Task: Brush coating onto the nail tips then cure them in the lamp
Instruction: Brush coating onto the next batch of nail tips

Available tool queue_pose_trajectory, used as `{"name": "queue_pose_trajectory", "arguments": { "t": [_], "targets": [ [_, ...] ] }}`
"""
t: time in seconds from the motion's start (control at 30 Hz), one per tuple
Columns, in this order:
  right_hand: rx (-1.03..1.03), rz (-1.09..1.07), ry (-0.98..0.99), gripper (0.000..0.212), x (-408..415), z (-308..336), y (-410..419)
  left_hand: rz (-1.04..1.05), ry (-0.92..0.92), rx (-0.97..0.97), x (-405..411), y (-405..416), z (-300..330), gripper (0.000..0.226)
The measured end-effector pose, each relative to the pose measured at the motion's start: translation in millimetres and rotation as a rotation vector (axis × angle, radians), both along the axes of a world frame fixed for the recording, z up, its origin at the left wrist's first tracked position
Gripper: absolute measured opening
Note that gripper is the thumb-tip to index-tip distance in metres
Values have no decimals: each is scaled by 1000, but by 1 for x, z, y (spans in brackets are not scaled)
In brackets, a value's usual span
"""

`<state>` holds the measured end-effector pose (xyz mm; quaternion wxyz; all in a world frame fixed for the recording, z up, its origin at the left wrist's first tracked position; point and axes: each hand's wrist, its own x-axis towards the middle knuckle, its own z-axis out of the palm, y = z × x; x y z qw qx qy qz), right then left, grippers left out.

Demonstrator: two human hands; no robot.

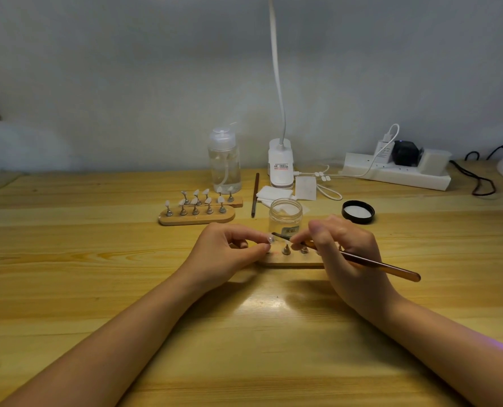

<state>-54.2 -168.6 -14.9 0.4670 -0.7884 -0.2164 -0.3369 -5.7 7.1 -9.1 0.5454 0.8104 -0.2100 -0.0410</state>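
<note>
1. Left hand [229, 254]: thumb and forefinger pinch a small stand with a clear nail tip [270, 238] on top, held at the left end of the near wooden holder [291, 261]; other fingers curled
2. Right hand [344, 254]: fingers curled round an amber-handled brush [362, 261]; bristle end points left and sits at the nail tip, contact looks likely but too small to confirm
3. Near wooden holder lies on the table [97, 289] under both hands; metal pegs visible on it, right part hidden by the right hand
4. Open clear jar [285, 215] just behind the holder; its black lid [358, 212] lies to the right, apart
5. Two more wooden holders [197, 215] with nail tips sit back left, in front of a clear pump bottle [224, 163]
6. White clip lamp [280, 164], spare brush [255, 195], wipes [273, 193], power strip [397, 171] at the back
</note>
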Motion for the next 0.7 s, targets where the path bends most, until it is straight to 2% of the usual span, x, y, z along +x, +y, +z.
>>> {"name": "queue_pose_trajectory", "arguments": {
  "t": [0.13, 0.3, 0.43, 0.6, 0.7],
  "targets": [
    [-17, -5, 20, 38, 1, -1, 0, -13, -3, -7, 0, 2, -2, 15],
    [60, 92, 59, 42, 0, -3, -1, -18, -9, -9, 2, 1, -2, 16],
    [93, 82, 63, 43, -5, -5, -5, -29, -26, -26, 0, 3, -3, 18],
    [10, -8, 39, 40, 2, -2, 0, -44, -40, -16, 1, 2, -2, 18],
    [24, 39, 43, 41, 1, -4, -1, -38, -43, -11, 1, -1, -1, 18]
  ]
}}
